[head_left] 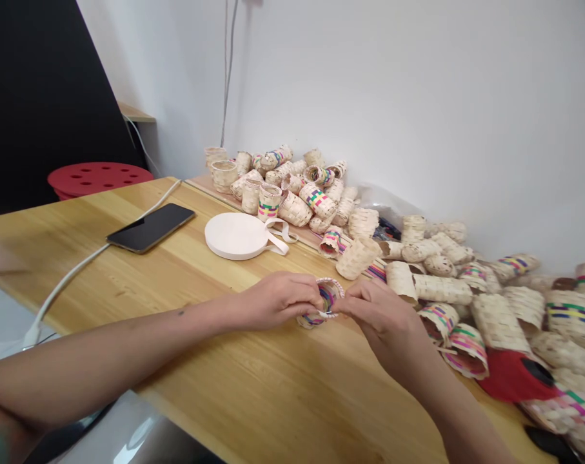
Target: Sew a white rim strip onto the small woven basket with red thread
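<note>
While the left hand [285,299] grips the rim of a small basket [327,298] over the table [273,386], the right hand [382,312] has its fingertips pinched together at the opposite side, what they hold unclear; more baskets [316,198] lie beyond.

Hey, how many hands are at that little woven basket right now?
2. The left hand holds the left side of the basket; the right hand is at its right rim. No other hands show.
</note>
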### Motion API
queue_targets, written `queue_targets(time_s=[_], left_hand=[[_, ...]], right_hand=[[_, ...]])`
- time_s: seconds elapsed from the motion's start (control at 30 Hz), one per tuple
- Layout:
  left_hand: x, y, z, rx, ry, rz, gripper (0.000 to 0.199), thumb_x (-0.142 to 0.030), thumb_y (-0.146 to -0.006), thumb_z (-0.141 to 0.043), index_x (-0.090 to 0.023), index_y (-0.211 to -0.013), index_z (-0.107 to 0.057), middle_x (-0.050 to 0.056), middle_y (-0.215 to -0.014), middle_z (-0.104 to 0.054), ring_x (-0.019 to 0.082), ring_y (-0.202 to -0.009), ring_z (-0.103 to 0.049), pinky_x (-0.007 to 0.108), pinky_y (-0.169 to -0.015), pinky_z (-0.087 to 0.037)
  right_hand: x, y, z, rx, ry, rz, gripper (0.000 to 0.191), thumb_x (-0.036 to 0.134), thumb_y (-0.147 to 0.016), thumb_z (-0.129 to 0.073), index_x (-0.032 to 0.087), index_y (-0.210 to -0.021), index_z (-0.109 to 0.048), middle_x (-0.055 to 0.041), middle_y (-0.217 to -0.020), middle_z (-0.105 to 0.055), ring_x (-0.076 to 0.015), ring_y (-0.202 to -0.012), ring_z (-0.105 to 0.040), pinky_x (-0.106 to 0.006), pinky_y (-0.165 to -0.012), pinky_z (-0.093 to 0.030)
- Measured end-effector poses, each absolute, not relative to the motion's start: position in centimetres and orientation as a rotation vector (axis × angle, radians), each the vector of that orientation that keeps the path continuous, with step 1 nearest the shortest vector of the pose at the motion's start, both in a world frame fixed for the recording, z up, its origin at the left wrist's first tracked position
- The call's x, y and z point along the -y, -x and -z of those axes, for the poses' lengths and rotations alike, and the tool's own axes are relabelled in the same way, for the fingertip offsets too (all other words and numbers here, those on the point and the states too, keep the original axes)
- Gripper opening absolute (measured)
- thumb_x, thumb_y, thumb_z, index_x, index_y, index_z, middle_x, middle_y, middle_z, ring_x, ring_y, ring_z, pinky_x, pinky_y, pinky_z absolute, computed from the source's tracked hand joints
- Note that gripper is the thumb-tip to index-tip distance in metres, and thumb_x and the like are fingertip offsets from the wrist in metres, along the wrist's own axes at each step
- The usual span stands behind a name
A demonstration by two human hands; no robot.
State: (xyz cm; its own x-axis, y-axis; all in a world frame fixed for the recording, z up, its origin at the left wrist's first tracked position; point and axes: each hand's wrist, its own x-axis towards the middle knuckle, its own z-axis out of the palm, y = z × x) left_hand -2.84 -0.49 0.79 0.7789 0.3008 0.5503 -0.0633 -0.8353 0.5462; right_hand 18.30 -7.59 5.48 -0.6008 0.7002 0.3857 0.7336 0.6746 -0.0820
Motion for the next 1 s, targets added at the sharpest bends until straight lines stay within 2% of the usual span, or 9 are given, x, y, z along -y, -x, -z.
queue_targets(time_s=[0.2,0.47,0.67,0.77,0.93,1.0], left_hand=[[0.8,2.9,-0.7,-0.180,-2.423,-0.854,0.019,-0.019,-0.094,-0.045,-0.013,-0.088,-0.061,0.007,-0.088,-0.062,0.013,-0.082,-0.057,0.019,-0.076,-0.042],[1.0,2.7,-0.5,-0.214,-2.412,-0.889,0.017,-0.019,-0.093,-0.046,-0.013,-0.087,-0.060,0.005,-0.086,-0.061,0.012,-0.079,-0.056,0.019,-0.074,-0.041],[0.7,2.7,-0.5,-0.307,-2.374,-0.955,0.016,-0.020,-0.092,-0.049,-0.012,-0.085,-0.062,0.004,-0.082,-0.062,0.012,-0.076,-0.056,0.018,-0.072,-0.040],[0.7,2.7,-0.4,-0.283,-2.340,-0.989,0.018,-0.021,-0.092,-0.049,-0.012,-0.086,-0.063,0.005,-0.083,-0.063,0.011,-0.076,-0.057,0.019,-0.072,-0.041],[0.8,2.7,-0.2,-0.319,-2.307,-0.972,0.019,-0.024,-0.091,-0.051,-0.012,-0.083,-0.064,0.005,-0.081,-0.063,0.012,-0.074,-0.057,0.020,-0.071,-0.042],[0.7,2.7,-0.3,-0.363,-2.278,-0.979,0.018,-0.023,-0.091,-0.052,-0.012,-0.083,-0.064,0.004,-0.080,-0.063,0.012,-0.073,-0.057,0.020,-0.070,-0.042]], right_hand=[[6.4,-18.2,-7.3,2.639,1.062,-0.143,0.030,0.013,-0.096,-0.041,0.022,-0.087,-0.068,-0.0030,-0.082,-0.061,-0.0144,-0.077,-0.053,-0.027,-0.066,-0.036],[5.1,-17.4,-8.4,2.795,1.016,-0.289,0.029,0.012,-0.095,-0.044,0.021,-0.079,-0.066,-0.0007,-0.077,-0.061,-0.0131,-0.074,-0.052,-0.026,-0.067,-0.036],[4.8,-17.2,-8.7,2.685,1.227,-0.323,0.018,0.015,-0.092,-0.051,0.024,-0.090,-0.068,-0.0001,-0.085,-0.066,-0.0147,-0.079,-0.057,-0.027,-0.071,-0.039],[4.8,-16.8,-8.8,2.560,1.357,-0.370,0.014,0.012,-0.088,-0.053,0.021,-0.091,-0.064,-0.0004,-0.086,-0.066,-0.0148,-0.077,-0.058,-0.026,-0.069,-0.041],[5.0,-16.0,-8.5,2.529,1.346,-0.522,0.014,0.008,-0.086,-0.053,0.020,-0.089,-0.059,0.0015,-0.082,-0.064,-0.0130,-0.074,-0.057,-0.024,-0.065,-0.041],[5.2,-16.1,-8.3,2.495,1.331,-0.423,0.012,0.011,-0.089,-0.053,0.020,-0.093,-0.059,0.0001,-0.087,-0.064,-0.0145,-0.080,-0.058,-0.026,-0.070,-0.042]])
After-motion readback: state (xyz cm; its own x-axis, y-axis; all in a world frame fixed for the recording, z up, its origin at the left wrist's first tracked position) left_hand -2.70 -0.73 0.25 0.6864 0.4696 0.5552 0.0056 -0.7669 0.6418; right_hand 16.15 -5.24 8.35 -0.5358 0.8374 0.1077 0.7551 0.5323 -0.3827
